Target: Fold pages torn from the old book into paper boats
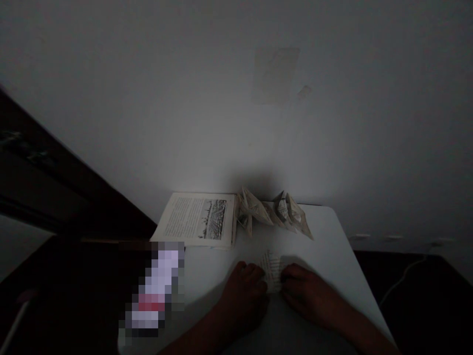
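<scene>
We record, at lower centre of the frame, left hand and right hand both pinching a small printed paper piece flat against the white desk, apparently steadying it for creasing, below finished folded paper figures.

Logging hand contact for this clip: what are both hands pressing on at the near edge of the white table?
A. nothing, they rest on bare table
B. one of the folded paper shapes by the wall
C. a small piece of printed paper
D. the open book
C. The left hand and right hand meet on a small piece of printed paper, apart from the open book and the folded paper shapes behind.
</scene>
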Demonstrator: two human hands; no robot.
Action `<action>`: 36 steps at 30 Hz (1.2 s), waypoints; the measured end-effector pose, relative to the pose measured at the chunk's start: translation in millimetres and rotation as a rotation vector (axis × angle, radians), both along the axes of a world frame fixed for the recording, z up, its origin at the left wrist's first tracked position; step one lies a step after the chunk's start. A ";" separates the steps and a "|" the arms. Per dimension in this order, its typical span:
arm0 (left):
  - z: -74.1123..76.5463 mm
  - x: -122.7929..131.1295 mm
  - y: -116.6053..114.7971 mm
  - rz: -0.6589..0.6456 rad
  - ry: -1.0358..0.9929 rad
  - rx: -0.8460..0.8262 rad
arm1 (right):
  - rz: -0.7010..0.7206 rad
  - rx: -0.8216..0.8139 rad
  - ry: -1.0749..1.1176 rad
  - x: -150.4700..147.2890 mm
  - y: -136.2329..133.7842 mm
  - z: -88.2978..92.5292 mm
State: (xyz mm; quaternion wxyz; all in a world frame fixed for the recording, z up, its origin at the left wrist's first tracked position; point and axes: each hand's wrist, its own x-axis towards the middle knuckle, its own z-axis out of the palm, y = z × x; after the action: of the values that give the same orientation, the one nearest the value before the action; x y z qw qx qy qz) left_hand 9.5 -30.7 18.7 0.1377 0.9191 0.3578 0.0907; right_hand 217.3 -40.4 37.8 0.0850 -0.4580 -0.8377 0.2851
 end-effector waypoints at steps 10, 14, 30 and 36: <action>-19.3 4.9 0.8 0.030 -0.019 0.110 | -0.001 -0.007 -0.060 -3.4 4.0 -3.0; -21.5 5.7 -0.2 0.025 -0.019 0.127 | 0.042 0.046 -0.194 -11.9 9.5 -3.7; -11.4 14.4 13.5 0.054 0.077 0.033 | 0.041 0.020 -0.306 -26.3 22.4 3.6; -4.2 18.8 19.9 0.065 0.145 0.014 | -0.043 -0.024 -0.349 -30.6 23.6 0.4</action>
State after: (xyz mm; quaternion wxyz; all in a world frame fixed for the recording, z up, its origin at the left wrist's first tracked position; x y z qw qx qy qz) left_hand 28.4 -10.8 14.6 0.1020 0.9120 0.3960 0.0309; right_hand 186.7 -16.7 38.3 -0.0610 -0.5194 -0.8263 0.2092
